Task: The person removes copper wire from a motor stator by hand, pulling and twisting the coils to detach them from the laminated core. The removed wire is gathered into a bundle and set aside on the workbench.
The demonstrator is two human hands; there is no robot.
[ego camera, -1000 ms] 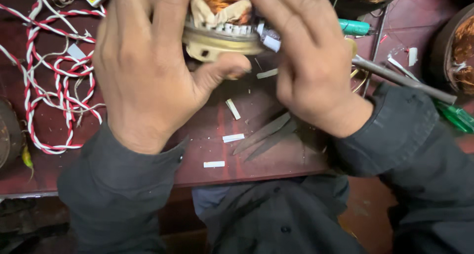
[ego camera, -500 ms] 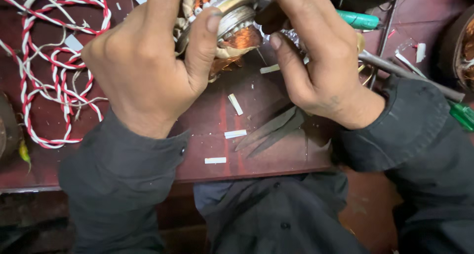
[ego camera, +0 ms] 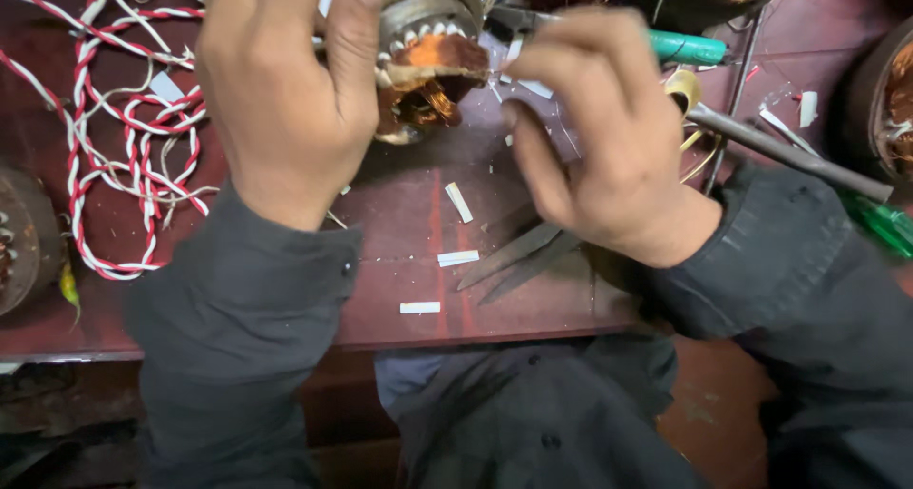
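My left hand (ego camera: 285, 89) grips a round metal motor stator (ego camera: 428, 51) with copper wire windings, holding it tilted on its edge above the dark red table (ego camera: 399, 232). The thumb presses on its rim. Just to the right of the stator, my right hand (ego camera: 599, 146) hovers with its fingers curled and apart, not touching it. I cannot see anything in the right hand. Under that hand a pair of scissors (ego camera: 518, 256) lies on the table.
Twisted red-and-white wire (ego camera: 124, 156) sprawls at the left. White paper strips (ego camera: 458, 258) are scattered near the front edge. A metal rod (ego camera: 789, 153), a green-handled tool (ego camera: 687, 47) and a green screwdriver (ego camera: 880, 223) lie at the right. Other wound stators sit at both edges.
The stator has been turned from lying flat to standing on edge. My right hand has come off it and moved a little to the right.
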